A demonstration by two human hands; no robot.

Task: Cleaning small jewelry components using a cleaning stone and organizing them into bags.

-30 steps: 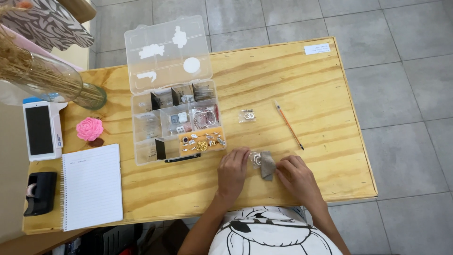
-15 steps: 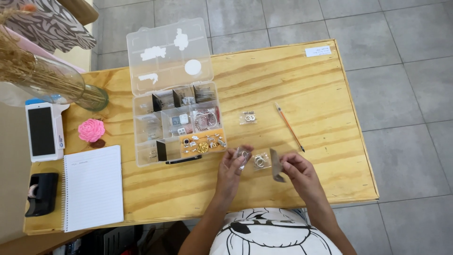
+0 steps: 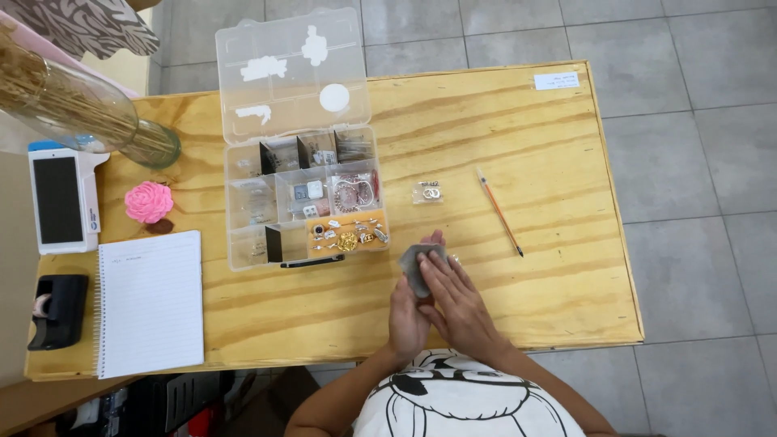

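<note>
Since the two earlier views, my hands had come together. Half a second before, they were apart, the left near a small ring-like piece and the right holding the grey cloth off to its side. At this moment my right hand lay over my left hand, and the grey cloth stood up between them at the fingertips. I read this as the small piece having been taken up into the cloth, though it was hidden and I could not confirm it.

Grip, left: fingers curled up from below, closed on the cloth's lower part. Grip, right: fingers nearly flat, pressed onto the cloth from above; I counted it as closed on the cloth as well.

The cloth was above the desk near its front edge, just beside the front right corner of the open clear plastic organiser box. A small clear bag lay beyond my hands, and a thin brush lay well to the right.
</note>
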